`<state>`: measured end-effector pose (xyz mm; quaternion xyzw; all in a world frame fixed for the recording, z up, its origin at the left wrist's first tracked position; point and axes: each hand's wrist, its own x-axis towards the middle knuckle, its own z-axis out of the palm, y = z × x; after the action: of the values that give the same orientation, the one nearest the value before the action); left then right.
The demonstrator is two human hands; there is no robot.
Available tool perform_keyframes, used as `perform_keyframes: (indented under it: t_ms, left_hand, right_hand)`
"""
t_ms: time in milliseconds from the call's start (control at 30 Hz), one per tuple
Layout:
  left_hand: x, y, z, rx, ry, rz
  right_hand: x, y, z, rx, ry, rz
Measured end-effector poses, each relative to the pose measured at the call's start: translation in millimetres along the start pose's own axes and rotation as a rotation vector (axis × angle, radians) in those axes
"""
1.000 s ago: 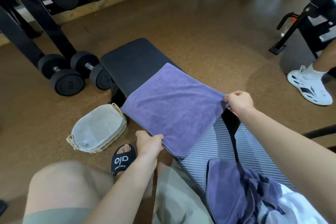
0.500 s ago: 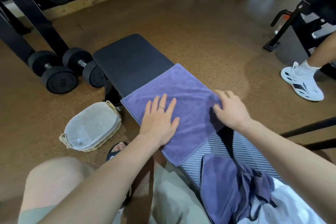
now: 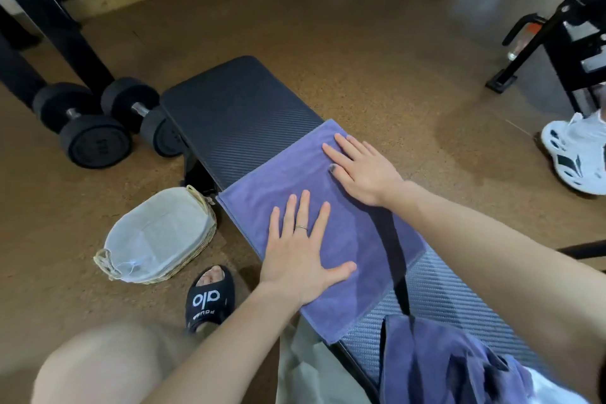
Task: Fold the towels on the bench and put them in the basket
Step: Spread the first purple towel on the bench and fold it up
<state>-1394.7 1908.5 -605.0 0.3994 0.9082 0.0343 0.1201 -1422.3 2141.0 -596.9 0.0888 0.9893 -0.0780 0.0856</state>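
I press my left hand and right hand, fingers straight and flat, grasping nothing, on the purple towel spread across the bench; basket stands beside it on the floor.

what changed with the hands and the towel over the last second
Both hands let go of the purple towel's near corners. The left hand and right hand now press flat on it, the right one slid toward the far edge. The towel, basket and towel pile stayed put.
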Motion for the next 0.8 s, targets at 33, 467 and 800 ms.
perform_keyframes:
  t_ms: [33, 467, 800]
  left_hand:
    - [0, 0, 0, -0.004, -0.004, 0.000]
    - [3, -2, -4, -0.034, -0.043, 0.003]
    - [-35, 16, -10, 0.009, 0.048, 0.198]
  right_hand:
    - [10, 0, -1, 0.025, -0.018, 0.006]
    - [52, -13, -3, 0.060, 0.028, -0.067]
    - [-60, 49, -37, 0.500, -0.150, 0.604]
